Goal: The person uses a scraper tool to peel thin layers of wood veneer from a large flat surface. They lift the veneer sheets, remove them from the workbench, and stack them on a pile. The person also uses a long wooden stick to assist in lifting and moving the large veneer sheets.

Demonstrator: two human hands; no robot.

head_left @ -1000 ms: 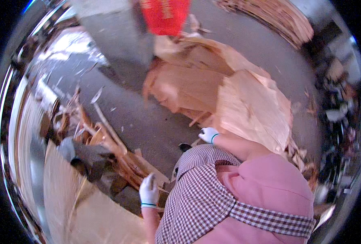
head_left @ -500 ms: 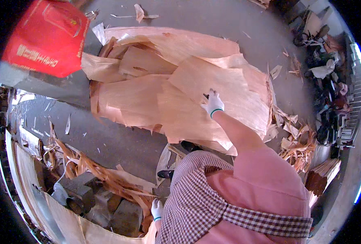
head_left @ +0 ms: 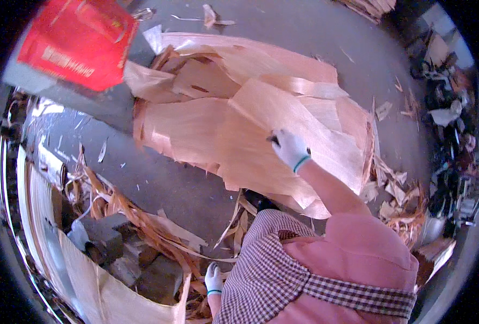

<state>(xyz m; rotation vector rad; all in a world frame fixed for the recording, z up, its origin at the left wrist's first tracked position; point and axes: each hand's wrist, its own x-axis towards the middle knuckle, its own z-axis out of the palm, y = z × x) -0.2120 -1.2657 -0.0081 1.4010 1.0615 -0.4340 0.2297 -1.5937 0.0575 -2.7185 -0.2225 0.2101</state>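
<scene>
Many thin, grained, pinkish-tan wood sheets (head_left: 191, 121) overlap on grey floor (head_left: 166, 181). White-gloved right hand (head_left: 292, 149): fingers half-curled; white-gloved left hand (head_left: 214, 279): fingers nearly straight; grip unclear in both.

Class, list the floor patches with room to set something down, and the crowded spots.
Bare floor shows between the veneer sheets and brown scraps, and beyond the sheets' far edge. Crowded: around the left hand, near scraps and grey blocks.

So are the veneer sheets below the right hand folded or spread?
Spread: the veneer sheets lie overlapping across the floor, broad faces up, with the gloved right hand over them.
</scene>
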